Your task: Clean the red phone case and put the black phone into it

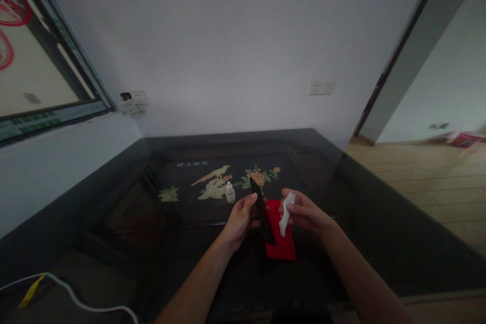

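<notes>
My left hand [241, 216] grips a slim black phone [261, 212], tilted so that it shows almost edge-on. A crumpled white tissue [286, 213] is pinched between the fingers of my right hand [306, 212], just to the right of the phone. Below and between both hands lies a red phone case [281, 249], its upper part partly covered by the phone and the tissue. A small white bottle [230, 193] stands upright on the dark table, left of the phone and beyond my left hand.
The glossy black table [159, 243] bears a bird-and-flower picture [214, 187] and reaches the wall. A white cable [91, 309] with a yellow tag [31, 291] runs at the lower left. Wall sockets [322, 88] are at the back, a window [45, 50] at left.
</notes>
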A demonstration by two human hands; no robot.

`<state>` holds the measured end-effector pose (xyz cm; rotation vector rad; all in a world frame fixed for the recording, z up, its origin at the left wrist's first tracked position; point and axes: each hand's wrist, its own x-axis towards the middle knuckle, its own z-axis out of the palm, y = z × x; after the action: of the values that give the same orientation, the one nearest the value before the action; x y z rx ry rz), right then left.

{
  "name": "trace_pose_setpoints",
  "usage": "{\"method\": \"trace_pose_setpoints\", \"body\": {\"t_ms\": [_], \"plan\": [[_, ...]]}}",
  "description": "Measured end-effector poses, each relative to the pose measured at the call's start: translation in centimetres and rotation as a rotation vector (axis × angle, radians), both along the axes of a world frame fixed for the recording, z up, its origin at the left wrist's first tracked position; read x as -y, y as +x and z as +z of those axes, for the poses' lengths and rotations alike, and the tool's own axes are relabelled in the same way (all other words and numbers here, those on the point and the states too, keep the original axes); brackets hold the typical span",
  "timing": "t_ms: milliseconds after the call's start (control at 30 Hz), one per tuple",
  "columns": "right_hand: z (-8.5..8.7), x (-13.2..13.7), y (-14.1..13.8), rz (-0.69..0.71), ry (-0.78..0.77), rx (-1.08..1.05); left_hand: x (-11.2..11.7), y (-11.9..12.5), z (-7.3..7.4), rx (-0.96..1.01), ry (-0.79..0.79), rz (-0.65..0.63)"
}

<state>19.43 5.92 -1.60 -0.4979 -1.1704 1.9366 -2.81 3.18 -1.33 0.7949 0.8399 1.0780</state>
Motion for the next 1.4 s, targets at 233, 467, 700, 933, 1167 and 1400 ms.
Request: {"method": "trace_pose_setpoints", "body": {"t_ms": [233,467,700,933,1167,1400], "plan": [[0.9,-1.8,-1.8,-0.589,0.036,-0.137,0.3,0.1,0.4,0.047,-0.039,-0.050],[0.9,0.1,-1.7,-0.158,0.026,0.182,0.2,-0.1,0.1,-0.002,-0.022,-0.043],[0.8,-0.9,-0.8,-0.319,0.121,0.429,-0.1,-0.7,0.7,-0.205,0.004,0.023],[-0.6,-3.4,1.5,-0.880,0.281,0.914,0.0,-0.2,1.6,-0.532,0.092,0.030],[-1.3,-3.4,2.2,-0.970,0.313,1.099,0.5,3.0,2.3,-1.037,0.391,0.063],[-1.0,-3.3,2.5,-0.967,0.287,1.337,0.4,7.2,2.7,-1.523,0.387,0.077]]}}
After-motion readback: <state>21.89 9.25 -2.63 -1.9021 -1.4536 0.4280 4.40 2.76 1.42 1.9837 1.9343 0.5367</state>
